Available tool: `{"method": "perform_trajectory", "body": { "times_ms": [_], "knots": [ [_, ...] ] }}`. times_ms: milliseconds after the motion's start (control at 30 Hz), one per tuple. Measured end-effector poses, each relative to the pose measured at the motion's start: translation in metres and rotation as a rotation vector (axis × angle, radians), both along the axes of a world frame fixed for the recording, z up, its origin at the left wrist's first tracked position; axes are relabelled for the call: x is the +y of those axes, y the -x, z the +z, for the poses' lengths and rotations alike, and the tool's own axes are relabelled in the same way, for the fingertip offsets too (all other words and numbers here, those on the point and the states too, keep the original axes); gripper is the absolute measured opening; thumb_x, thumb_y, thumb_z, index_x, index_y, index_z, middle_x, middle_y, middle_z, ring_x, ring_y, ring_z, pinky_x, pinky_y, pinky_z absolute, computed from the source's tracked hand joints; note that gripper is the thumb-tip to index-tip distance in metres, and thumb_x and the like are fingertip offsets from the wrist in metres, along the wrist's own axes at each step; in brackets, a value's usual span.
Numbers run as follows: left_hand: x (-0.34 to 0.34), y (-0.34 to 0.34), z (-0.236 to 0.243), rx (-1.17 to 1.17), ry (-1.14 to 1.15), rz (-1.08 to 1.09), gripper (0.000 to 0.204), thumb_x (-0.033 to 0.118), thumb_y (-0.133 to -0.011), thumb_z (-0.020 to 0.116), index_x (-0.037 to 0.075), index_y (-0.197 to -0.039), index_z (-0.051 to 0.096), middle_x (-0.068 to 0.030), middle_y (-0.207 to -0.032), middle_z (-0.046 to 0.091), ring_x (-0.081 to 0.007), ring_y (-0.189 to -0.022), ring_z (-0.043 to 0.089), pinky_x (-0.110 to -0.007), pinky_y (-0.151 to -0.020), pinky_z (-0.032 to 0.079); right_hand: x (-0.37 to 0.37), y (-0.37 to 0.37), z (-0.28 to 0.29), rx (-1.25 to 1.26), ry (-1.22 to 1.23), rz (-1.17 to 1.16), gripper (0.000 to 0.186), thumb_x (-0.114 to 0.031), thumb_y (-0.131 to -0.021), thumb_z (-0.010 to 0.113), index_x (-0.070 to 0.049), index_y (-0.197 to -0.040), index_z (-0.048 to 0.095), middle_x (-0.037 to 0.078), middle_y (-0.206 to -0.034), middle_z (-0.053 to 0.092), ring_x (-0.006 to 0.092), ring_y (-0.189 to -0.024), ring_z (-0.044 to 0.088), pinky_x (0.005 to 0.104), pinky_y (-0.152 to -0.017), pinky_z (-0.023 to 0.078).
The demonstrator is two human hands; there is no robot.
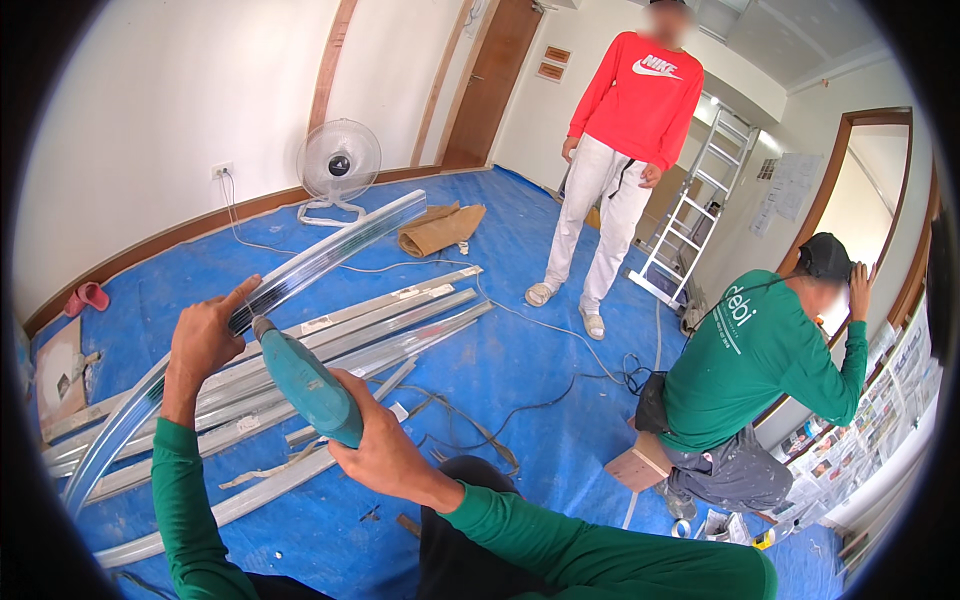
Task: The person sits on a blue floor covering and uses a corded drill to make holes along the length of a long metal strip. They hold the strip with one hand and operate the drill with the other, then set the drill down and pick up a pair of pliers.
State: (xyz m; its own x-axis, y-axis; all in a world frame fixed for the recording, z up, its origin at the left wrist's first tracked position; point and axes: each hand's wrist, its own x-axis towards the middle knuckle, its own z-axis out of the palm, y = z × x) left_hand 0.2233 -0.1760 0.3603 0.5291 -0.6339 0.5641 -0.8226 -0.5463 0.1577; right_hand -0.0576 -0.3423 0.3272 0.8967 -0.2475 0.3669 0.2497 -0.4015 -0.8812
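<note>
A long metal rail (300,270) is held up off the floor by the left hand (205,340), which is closed around its middle. A green drill (305,385) is gripped by the right hand (380,450), and its tip is pressed to the rail beside the left hand. More rails (400,320) are piled on the blue sheet (520,350) below.

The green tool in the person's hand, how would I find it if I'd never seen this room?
Start at the blue plastic sheet covering the floor, then find the pile of long silver metal strips on it. Just above them, the right hand grips a teal power drill, tip against a long clear-wrapped metal channel. It alone is stubby and teal, not long and silver.
</note>
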Motion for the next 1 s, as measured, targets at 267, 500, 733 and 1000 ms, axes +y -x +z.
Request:
{"method": "perform_trajectory", "body": {
  "times_ms": [267, 500, 733, 1000],
  "knots": [
    [-0.0009, -0.0005, 0.0003, 0.025, 0.017, -0.016, 0.106, -0.005, -0.067, 0.080, 0.034, -0.165, 0.065, -0.0202, -0.097, 0.083, -0.0427, -0.082, 0.078, -0.050, -0.077, 0.064, -0.0012, -0.0010, -0.0001, -0.070, 0.066, -0.021, 0.083, 0.003, -0.094, 0.073, -0.006, -0.170, 0.040, 0.028, -0.148, 0.068, 0.0467, -0.139, 0.069, 0.0497, -0.113, 0.056],
    [-0.0016, -0.0031, -0.0029, 0.019, -0.012, 0.008, 0.106, -0.006, -0.067, 0.079, 0.033, -0.165, 0.065, -0.0209, -0.098, 0.083, -0.0436, -0.082, 0.078, -0.051, -0.077, 0.064, -0.0009, -0.0019, -0.0022, -0.087, 0.087, -0.028, 0.084, 0.003, -0.094, 0.073, -0.007, -0.170, 0.039, 0.028, -0.149, 0.066, 0.0484, -0.141, 0.068, 0.0517, -0.114, 0.055],
    [-0.0030, -0.0019, -0.0021, 0.011, -0.006, 0.005, 0.105, -0.006, -0.068, 0.079, 0.032, -0.164, 0.066, -0.0209, -0.098, 0.083, -0.0429, -0.082, 0.078, -0.051, -0.077, 0.064, -0.0006, 0.0004, 0.0009, -0.043, 0.058, -0.010, 0.084, 0.004, -0.095, 0.071, -0.004, -0.171, 0.036, 0.034, -0.151, 0.064, 0.0555, -0.143, 0.063, 0.0539, -0.118, 0.053],
    [-0.0041, 0.0004, -0.0011, 0.013, -0.008, 0.006, 0.105, -0.006, -0.067, 0.080, 0.032, -0.164, 0.066, -0.0207, -0.096, 0.082, -0.0419, -0.080, 0.077, -0.050, -0.076, 0.063, -0.0011, -0.0022, -0.0031, -0.093, 0.109, -0.038, 0.084, 0.002, -0.094, 0.073, -0.006, -0.171, 0.039, 0.027, -0.153, 0.065, 0.0478, -0.142, 0.067, 0.0506, -0.116, 0.054]
  ]
}}
